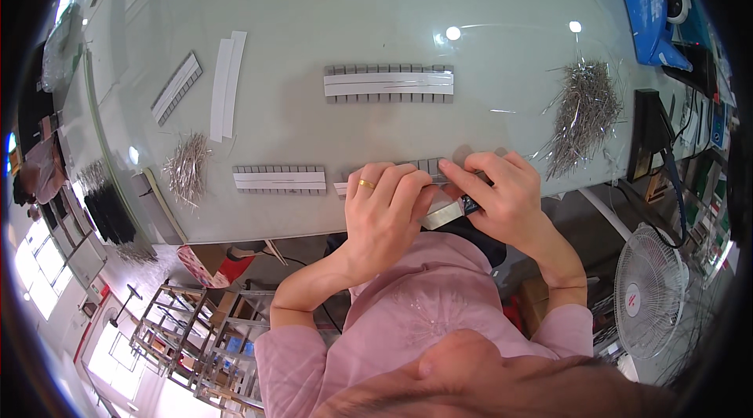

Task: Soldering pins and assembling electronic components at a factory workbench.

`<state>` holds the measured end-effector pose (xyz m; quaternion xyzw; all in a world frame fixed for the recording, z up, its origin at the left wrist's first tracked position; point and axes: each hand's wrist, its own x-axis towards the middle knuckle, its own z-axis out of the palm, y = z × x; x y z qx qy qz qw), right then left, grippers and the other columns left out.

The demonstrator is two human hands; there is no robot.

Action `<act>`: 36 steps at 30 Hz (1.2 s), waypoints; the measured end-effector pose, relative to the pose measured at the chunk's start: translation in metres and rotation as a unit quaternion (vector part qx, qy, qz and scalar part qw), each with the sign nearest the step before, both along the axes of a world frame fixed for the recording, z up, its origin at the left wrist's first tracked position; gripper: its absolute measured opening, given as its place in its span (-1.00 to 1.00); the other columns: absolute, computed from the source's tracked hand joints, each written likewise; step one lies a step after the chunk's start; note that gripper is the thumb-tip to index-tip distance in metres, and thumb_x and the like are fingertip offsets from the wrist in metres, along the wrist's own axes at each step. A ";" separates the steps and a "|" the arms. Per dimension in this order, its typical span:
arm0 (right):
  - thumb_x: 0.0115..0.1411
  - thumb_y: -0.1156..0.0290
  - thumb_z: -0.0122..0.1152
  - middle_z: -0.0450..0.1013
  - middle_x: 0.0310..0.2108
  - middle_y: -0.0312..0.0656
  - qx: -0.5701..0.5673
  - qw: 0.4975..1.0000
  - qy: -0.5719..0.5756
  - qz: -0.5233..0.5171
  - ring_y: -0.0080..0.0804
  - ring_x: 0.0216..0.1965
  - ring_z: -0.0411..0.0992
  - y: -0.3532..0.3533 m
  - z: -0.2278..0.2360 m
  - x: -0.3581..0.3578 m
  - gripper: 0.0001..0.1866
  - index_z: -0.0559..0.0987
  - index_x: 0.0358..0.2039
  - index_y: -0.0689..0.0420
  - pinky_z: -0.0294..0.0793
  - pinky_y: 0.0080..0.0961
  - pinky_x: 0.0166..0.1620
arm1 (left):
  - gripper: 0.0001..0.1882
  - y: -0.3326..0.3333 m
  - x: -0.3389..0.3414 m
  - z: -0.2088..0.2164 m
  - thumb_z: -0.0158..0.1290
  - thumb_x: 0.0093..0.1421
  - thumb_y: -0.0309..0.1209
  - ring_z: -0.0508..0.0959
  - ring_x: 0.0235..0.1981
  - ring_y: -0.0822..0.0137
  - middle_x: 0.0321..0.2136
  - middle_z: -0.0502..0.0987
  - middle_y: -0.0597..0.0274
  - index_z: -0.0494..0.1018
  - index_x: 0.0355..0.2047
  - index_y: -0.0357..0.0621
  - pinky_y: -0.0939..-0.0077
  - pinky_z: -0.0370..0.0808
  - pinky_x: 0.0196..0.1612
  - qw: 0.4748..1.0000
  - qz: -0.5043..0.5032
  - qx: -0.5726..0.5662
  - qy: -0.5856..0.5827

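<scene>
Block strip behind hands; wire heap right.

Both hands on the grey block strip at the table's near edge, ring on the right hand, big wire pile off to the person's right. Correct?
One slip: the ring is on the left hand, not the right hand. The head view shows it. The rest holds: both hands are on the grey block strip at the near edge of the table, with the big wire pile off to the person's right.
</scene>
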<state>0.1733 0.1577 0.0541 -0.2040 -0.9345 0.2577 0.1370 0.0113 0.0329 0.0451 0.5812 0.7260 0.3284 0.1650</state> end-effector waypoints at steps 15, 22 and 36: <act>-0.32 0.47 0.38 0.39 -0.34 -0.43 -0.001 1.000 -0.008 0.003 -0.57 -0.44 0.41 0.002 0.002 0.000 -0.41 0.67 -0.11 0.03 0.21 -0.51 -0.39 | -0.71 0.001 -0.001 0.002 0.30 -0.04 -0.51 0.47 -0.27 0.25 -0.32 0.52 0.36 0.50 -0.29 -0.02 0.32 0.32 -0.19 1.000 -0.003 -0.009 0.007; -0.29 0.48 0.38 0.39 -0.34 -0.42 0.000 1.000 -0.007 0.002 -0.56 -0.42 0.43 0.002 0.003 0.000 -0.44 0.67 -0.13 0.03 0.22 -0.51 -0.38 | -0.65 0.001 0.001 0.001 0.32 -0.12 -0.58 0.46 -0.27 0.24 -0.32 0.52 0.36 0.50 -0.30 -0.04 0.32 0.30 -0.20 1.000 0.004 -0.007 -0.001; -0.31 0.48 0.38 0.39 -0.33 -0.43 -0.003 1.000 -0.009 0.008 -0.56 -0.40 0.44 0.003 0.002 0.002 -0.43 0.67 -0.12 0.02 0.25 -0.51 -0.37 | -0.76 0.002 0.000 0.003 0.27 0.05 -0.46 0.47 -0.26 0.25 -0.33 0.51 0.37 0.48 -0.28 -0.01 0.32 0.33 -0.17 1.000 0.000 -0.029 0.009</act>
